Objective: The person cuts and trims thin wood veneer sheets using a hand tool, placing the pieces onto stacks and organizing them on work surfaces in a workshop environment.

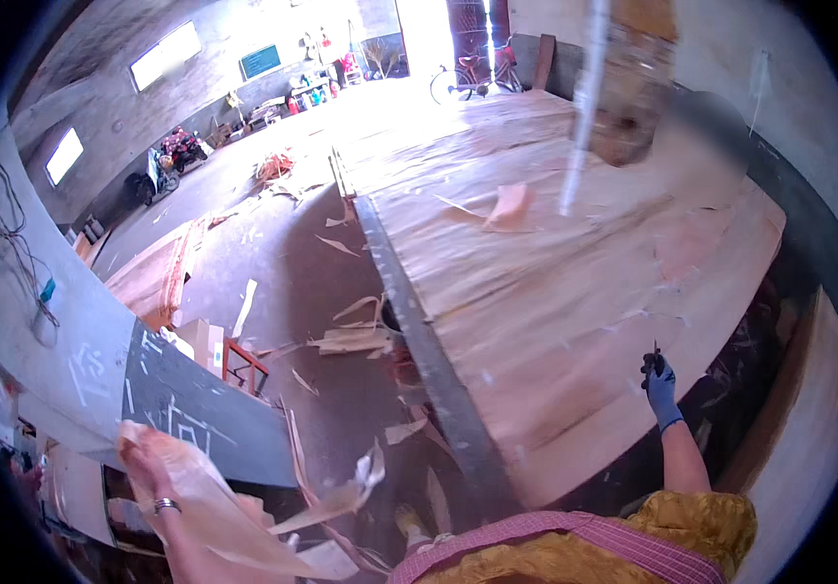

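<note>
At the lower left, my bare left hand [145,459], with a band at the wrist, is closed on a thin, pale veneer piece [215,501] that hangs down along my forearm. My right hand [662,387] wears a blue-grey glove with dark fingertips. Its fingers are closed round a small knife [656,347] whose thin, dark tip points away from me. That hand is over the near right part of a broad stack of wood veneer sheets [536,341]. A torn pinkish veneer scrap [509,206] lies farther back on the stack.
A grey beam [429,355] runs along the stack's left side. Veneer offcuts [351,339] litter the floor. Left stands a grey panel with chalk marks [205,409]. A blurred pale pole [586,107] hangs at upper right. A bicycle [477,80] stands by the far doorway.
</note>
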`<state>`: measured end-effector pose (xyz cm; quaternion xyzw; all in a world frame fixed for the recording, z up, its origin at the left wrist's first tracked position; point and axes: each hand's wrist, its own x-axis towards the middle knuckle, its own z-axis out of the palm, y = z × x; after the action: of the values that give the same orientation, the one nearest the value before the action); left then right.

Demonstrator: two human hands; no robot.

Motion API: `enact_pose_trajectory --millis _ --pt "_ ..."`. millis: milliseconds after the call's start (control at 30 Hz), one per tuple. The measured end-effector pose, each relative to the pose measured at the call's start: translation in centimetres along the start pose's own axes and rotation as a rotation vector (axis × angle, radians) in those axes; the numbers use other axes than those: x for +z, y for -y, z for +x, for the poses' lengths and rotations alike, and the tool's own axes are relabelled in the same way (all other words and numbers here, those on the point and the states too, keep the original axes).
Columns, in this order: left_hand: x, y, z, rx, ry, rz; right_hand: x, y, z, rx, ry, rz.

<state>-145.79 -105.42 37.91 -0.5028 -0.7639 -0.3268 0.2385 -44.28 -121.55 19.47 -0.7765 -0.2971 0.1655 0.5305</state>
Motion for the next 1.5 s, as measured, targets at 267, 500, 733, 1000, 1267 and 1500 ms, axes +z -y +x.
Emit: enact_pose_trajectory --millis 267,500,733,1000,1267,1500 --pt "16.2 -1.4 3.8 -0.106 0.544 -0.149 16.8 8.6 -11.0 0.1 0.122 0.044" --pt "33.1 1.0 7.5 -0.142 0.941 0.053 27.7 14.1 -13.9 0.189 0.09 0.098" --pt "47.0 -21.1 11.4 0.468 1.381 0.73 43.3 17.6 -11.6 0.028 -0.15 -0.018" --pt "49.4 -70.6 3.3 1.107 0.936 -0.724 48.1 22.1 -4.4 0.236 -0.324 -0.392" --pt "52.2 -94.9 -9.2 1.236 0.889 -0.762 51.5 22.8 1.1 0.566 -0.296 -0.48" --pt "66.7 -96.6 2.8 0.972 0.996 -1.178 56.3 21.4 2.1 0.55 -0.532 -0.338"
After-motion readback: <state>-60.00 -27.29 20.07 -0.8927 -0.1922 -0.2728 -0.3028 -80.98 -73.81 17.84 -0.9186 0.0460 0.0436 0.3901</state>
